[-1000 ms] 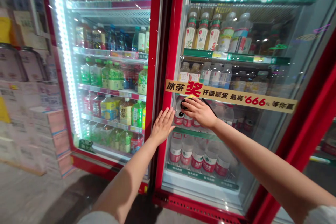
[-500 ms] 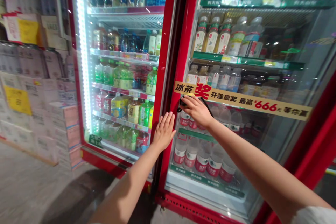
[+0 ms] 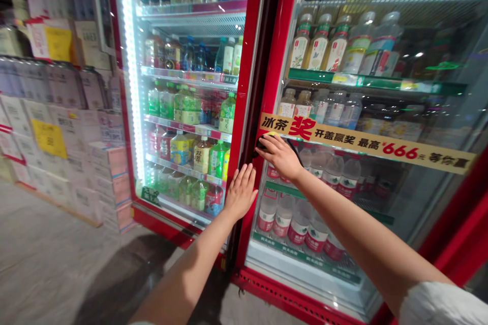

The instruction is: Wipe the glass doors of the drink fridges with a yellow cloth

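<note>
My left hand [image 3: 241,191] lies flat with its fingers stretched out, at the red edge of the left drinks fridge [image 3: 249,56], beside the dark gap between two fridges. My right hand [image 3: 280,155] is over a black object [image 3: 261,145] with a bit of yellow on top; most of it is hidden under the fingers, and its kind cannot be made out. A dark strap or cord shows beside the wrist. That hand is at the left side of the right fridge's glass door [image 3: 412,203], just under a tan banner strip [image 3: 366,141] with black and red lettering.
Bottles fill the shelves of both fridges, among them red-labelled water bottles [image 3: 297,228] low in the right one. Stacked cartons [image 3: 76,162] with yellow signs stand at the left on the grey floor [image 3: 41,249]. A door handle [image 3: 99,15] shows at upper left.
The view has shifted, so the fridges appear further right. My right hand has moved left with the black object, nearer the red door frame. My left hand stays flat near the gap.
</note>
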{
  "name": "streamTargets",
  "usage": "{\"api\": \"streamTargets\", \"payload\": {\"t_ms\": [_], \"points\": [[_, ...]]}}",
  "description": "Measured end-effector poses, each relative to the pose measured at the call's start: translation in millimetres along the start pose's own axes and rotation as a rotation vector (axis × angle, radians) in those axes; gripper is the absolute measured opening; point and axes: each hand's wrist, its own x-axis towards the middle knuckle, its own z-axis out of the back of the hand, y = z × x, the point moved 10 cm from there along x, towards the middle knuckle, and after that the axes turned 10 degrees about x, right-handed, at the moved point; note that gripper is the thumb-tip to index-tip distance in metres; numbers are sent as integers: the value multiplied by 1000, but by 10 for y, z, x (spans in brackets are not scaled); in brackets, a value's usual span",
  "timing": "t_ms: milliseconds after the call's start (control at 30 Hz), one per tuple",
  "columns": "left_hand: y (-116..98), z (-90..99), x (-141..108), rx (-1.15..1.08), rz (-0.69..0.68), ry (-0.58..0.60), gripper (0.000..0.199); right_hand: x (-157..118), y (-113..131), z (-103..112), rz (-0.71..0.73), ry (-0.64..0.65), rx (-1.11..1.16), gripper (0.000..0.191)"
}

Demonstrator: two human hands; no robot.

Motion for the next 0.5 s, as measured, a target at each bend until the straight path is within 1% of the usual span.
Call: {"api": "streamTargets", "payload": {"t_ms": [67,167,233,267,300,400,433,467,500], "points": [[3,-27,-32,1,19,2,74,-10,79,-100,4,2,16,41],[7,-72,-146,1,33,31,79,-198,396,-322,134,75,38,36],[6,-88,-230,0,25,54,82,-293,531,-373,225,121,34,32],[6,-89,-262,0,19,63,82,-292,528,-348,243,129,29,32],[9,-88,-285,2,18,69,82,-253,469,-290,231,121,21,32],[22,-90,-302,13,32,81,81,-33,120,-49,64,30,-7,38],[22,-98,-301,17,39,86,81,14,33,-4,8,0,-11,40],[18,-108,-304,19,46,91,80,28,1,-1,-28,-20,-12,41],[13,-121,-315,21,55,97,80,6,32,-44,-38,-28,-10,41]]}}
